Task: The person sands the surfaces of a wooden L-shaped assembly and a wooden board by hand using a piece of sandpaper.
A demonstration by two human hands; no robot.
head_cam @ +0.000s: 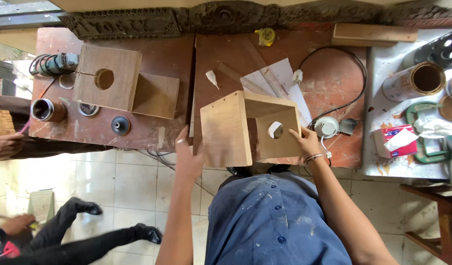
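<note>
**Box held at the surface's near edge**

The box (245, 127), an open wooden one with a round hole in one panel, is sitting on the reddish surface (329, 78) right at its near edge, just in front of you. You are gripping it from both sides. Your left hand (187, 154) is pressing against the outer face of the large side panel, fingers laid flat and together along the wood, a ring showing on one finger. Your right hand (307, 141) is resting on the panel with the hole, fingers spread a little and curling over its edge; a bracelet is circling that wrist.

Behind the box, a sheet of paper (280, 76) and a ruler (272, 83) are lying on the surface, partly covered by the box. A small white glue tip (212, 78) is lying to the left of them. A black cable (351, 68) is looping near your right hand, ending beside a round white fitting (326, 126).

Further left, a second box (108, 78) with a hole is lying next to a grinder (57, 64) and a can (47, 110). Another person's legs (88, 230) are stretching across the tiled floor (133, 181) below.
</note>
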